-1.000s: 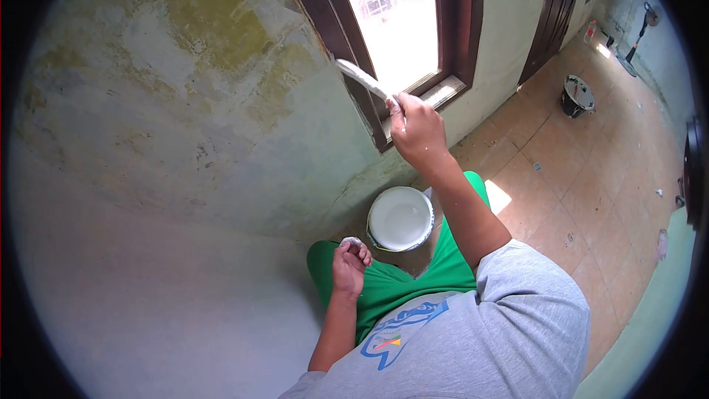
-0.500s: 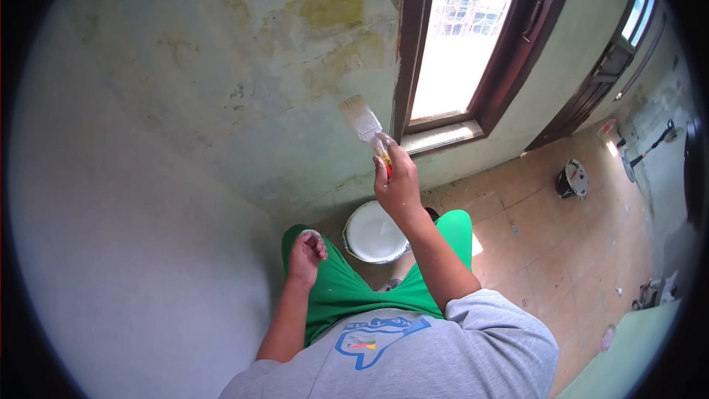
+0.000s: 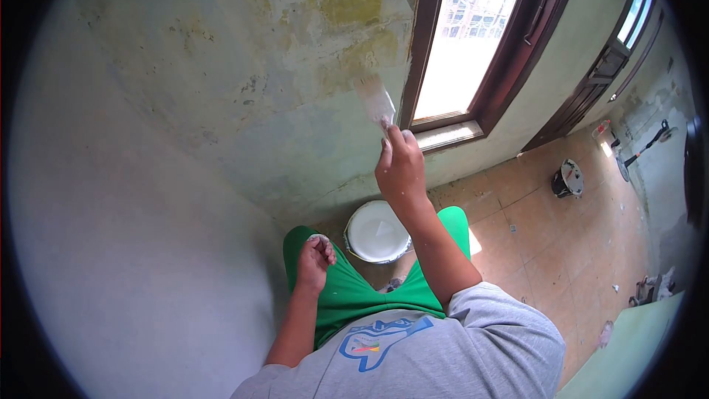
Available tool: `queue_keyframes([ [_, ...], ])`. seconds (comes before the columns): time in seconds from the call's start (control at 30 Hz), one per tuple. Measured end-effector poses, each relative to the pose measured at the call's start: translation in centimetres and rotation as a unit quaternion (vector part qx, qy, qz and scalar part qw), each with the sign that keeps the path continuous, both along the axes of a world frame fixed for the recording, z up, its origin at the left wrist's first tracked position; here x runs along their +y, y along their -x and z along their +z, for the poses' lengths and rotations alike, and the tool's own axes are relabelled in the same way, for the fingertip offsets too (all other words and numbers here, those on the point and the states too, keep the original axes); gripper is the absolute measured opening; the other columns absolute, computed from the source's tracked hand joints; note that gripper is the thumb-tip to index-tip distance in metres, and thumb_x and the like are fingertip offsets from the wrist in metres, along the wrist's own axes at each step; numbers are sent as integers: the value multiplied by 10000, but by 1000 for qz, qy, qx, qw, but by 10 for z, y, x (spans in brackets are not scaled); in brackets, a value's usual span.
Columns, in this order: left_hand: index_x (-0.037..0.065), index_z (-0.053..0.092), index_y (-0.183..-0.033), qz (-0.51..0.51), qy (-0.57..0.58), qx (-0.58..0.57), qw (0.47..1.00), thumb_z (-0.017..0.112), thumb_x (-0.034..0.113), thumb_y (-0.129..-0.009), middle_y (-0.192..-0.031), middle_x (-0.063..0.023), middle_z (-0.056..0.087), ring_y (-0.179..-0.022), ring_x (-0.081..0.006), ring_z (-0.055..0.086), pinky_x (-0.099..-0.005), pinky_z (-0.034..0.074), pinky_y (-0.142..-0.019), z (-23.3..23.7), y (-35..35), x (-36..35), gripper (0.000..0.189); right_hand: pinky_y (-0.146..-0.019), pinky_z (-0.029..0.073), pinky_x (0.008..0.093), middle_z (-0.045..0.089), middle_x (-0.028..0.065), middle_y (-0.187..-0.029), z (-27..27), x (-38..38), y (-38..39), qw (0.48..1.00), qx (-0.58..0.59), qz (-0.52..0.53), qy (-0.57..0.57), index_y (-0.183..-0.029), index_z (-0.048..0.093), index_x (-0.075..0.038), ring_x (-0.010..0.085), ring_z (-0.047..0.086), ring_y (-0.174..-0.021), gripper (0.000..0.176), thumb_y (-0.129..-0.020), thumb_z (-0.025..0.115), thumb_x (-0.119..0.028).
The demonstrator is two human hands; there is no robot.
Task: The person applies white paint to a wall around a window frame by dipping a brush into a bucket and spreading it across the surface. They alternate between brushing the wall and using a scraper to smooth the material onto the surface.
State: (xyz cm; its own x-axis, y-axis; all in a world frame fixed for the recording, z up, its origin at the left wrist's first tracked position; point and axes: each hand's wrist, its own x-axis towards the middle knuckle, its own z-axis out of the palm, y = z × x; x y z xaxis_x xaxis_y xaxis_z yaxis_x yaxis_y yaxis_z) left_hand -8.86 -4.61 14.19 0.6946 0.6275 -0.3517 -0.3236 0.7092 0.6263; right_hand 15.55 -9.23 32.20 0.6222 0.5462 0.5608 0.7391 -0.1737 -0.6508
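The right hand (image 3: 401, 165) was closed around the handle of a flat paintbrush (image 3: 378, 106), the thumb and fingers pinching it just below the white-coated ferrule. The bristles pointed up and slightly left, in front of the patchy wall (image 3: 295, 103) and just beside the dark brown window frame (image 3: 427, 52); whether they touched the wall could not be told. The left hand (image 3: 316, 262) was near the left knee, its fingers curled in toward the palm and smeared with white; whether anything lay inside them could not be seen.

Between the knees of the green trousers (image 3: 354, 288), a round bucket (image 3: 378, 231) of white paint stood on the floor near the foot of the wall. The person wore a grey T-shirt (image 3: 443, 355) with a blue printed design.

Beyond the right arm, the window's pale sill (image 3: 447, 135) ran along the bottom of the frame, and a metal handle (image 3: 538, 16) was fixed on its right side. Farther right, a small black bucket (image 3: 567, 179) stood on the tiled floor (image 3: 539, 218), well apart from the paint bucket, with a brown door (image 3: 583, 92) in the wall behind.
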Motion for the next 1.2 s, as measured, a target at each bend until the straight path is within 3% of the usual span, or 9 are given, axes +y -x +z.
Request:
queue_keyframes([
  [0.13,77,583,-899,-10,-6,-12,1000,534,291,-958,-729,-45,542,-646,-177,524,-314,429,-613,0,-3,-1,227,-718,506,525,567,256,-896,-14,8,-15,997,4,-10,82,-1253,579,-35,455,626,-803,349,-906,564,0],
  [0.27,79,583,-897,1,5,-14,1000,538,290,-957,-730,-45,539,-651,-176,523,-313,425,-611,3,-5,2,224,-738,512,525,579,270,-921,11,-9,-8,998,16,-12,52,-1279,581,-36,462,633,-835,378,-902,563,-14],
  [0.4,86,581,-889,-10,4,0,1000,540,318,-953,-725,-45,529,-655,-184,522,-322,423,-624,0,-9,-2,244,-745,511,519,572,273,-903,-15,11,-24,995,9,-14,96,-1274,579,-19,459,624,-810,388,-887,564,-6],
  [0.5,89,580,-879,-13,-4,6,1000,541,342,-948,-723,-48,522,-657,-193,522,-332,420,-631,1,-12,2,265,-747,510,522,575,278,-897,24,-16,-17,991,30,-2,134,-1270,584,-12,463,629,-822,383,-889,544,-6],
  [0.67,90,586,-883,-20,0,11,1000,541,339,-944,-725,-52,526,-655,-197,519,-337,419,-635,-6,-12,-2,261,-738,503,514,579,261,-877,-9,6,-34,995,13,-7,94,-1243,604,-9,449,631,-822,374,-872,555,-8],
  [0.77,91,583,-881,-28,-12,14,999,540,340,-942,-729,-51,524,-654,-200,518,-341,419,-637,-3,-16,2,259,-745,502,521,582,258,-872,19,-18,-32,990,35,-9,136,-1234,611,-7,443,634,-823,364,-877,541,-16],
  [0.9,93,588,-890,-23,6,16,1000,537,342,-943,-731,-52,519,-663,-201,514,-339,415,-636,0,-17,-2,260,-747,511,516,593,247,-862,3,-2,-43,997,18,-45,61,-1225,620,-30,436,640,-824,365,-867,548,-30],
  [1.03,95,596,-902,-33,11,1,999,536,340,-943,-732,-52,517,-671,-200,508,-337,412,-642,10,-21,-5,256,-734,522,512,596,245,-871,11,-22,-49,989,20,-52,138,-1212,623,-45,435,650,-819,378,-844,544,-9],
  [1.2,90,592,-903,-32,26,-8,999,532,341,-945,-730,-49,513,-674,-199,508,-342,413,-654,11,-27,-9,261,-736,530,503,606,243,-863,4,-5,-48,989,13,-66,130,-1197,627,-28,428,652,-808,398,-804,569,-6],
])
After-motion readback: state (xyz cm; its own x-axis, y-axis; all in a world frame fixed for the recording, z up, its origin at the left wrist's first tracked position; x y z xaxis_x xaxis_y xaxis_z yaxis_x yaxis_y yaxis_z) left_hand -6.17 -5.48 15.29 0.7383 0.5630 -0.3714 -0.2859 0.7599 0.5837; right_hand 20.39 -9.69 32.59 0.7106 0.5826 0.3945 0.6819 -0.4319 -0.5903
